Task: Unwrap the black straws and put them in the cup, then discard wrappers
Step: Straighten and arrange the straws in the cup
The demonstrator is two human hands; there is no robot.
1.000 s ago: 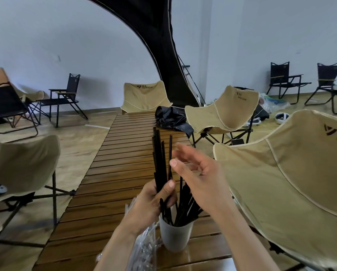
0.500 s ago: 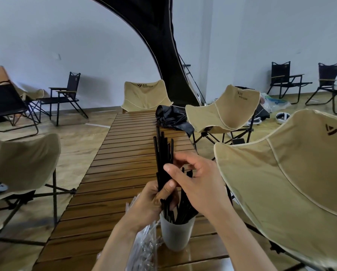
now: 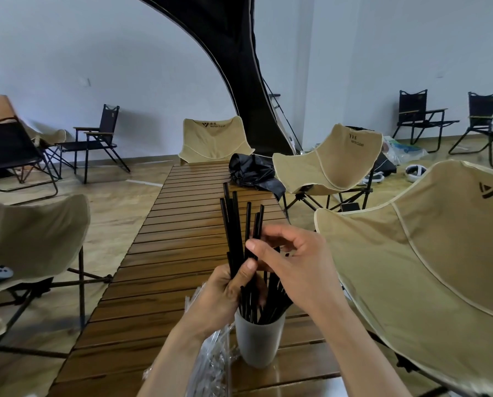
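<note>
- Since a second ago the right hand [image 3: 294,270] has gone from fingers spread open, clear of the bundle, to a closed grip, with thumb and forefinger pinching the black straws [image 3: 239,233] partway up.
- The left hand [image 3: 228,293] has kept its grip throughout, fingers curled round the lower part of the same upright bundle, thumb across the front.
- The bundle stands just above the cup [image 3: 258,339], which sits on the near end of the wooden surface [image 3: 182,253] with more black straws leaning inside it.
- Clear wrappers [image 3: 211,365] lie on the surface just left of the cup, partly behind the left forearm; how many cannot be told.
- The right hand hides the middle of several straws, so which ones it pinches is unclear.
- A tan chair [image 3: 428,276] at the near right is cut off by the frame edge.
</note>
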